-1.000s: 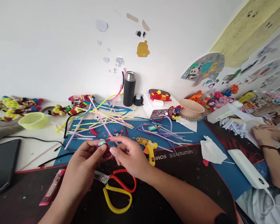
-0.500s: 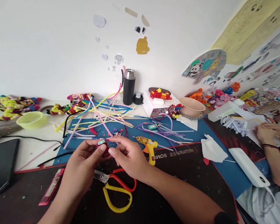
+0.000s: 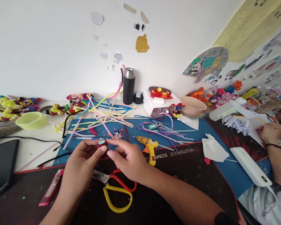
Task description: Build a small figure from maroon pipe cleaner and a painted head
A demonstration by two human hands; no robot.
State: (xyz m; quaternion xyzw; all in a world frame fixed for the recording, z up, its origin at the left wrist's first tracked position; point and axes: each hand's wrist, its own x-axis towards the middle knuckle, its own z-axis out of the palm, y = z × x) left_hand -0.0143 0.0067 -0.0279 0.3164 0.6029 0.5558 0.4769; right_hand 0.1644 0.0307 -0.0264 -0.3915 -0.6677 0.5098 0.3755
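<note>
Between my hands is a small, dark red pipe-cleaner piece (image 3: 102,144) with a light blue patch on top. My left hand (image 3: 81,165) is closed on it, thumb in front and fingers behind. My right hand (image 3: 130,159) pinches its right side with index finger and thumb; part of the piece is hidden by the fingers. Just beyond my fingertips lies a small doll head (image 3: 117,133) in pink, white and blue. Scissors (image 3: 118,187) with one red and one yellow handle rest below my hands. A yellow hot glue gun (image 3: 150,148) lies right of my right hand.
Loose pipe cleaners (image 3: 103,112) are strewn behind my hands. A black thermos (image 3: 129,86) stands by the wall. At left are a yellow-green ring-shaped bundle (image 3: 31,120) and a dark tablet-like device (image 3: 3,168). A co-worker's hands (image 3: 271,134) and a white power bank (image 3: 250,165) are at right.
The dark red piece has turned slightly in my fingers, and my right thumb has shifted a little left. The doll head behind shows more fully. The view has shifted slightly.
</note>
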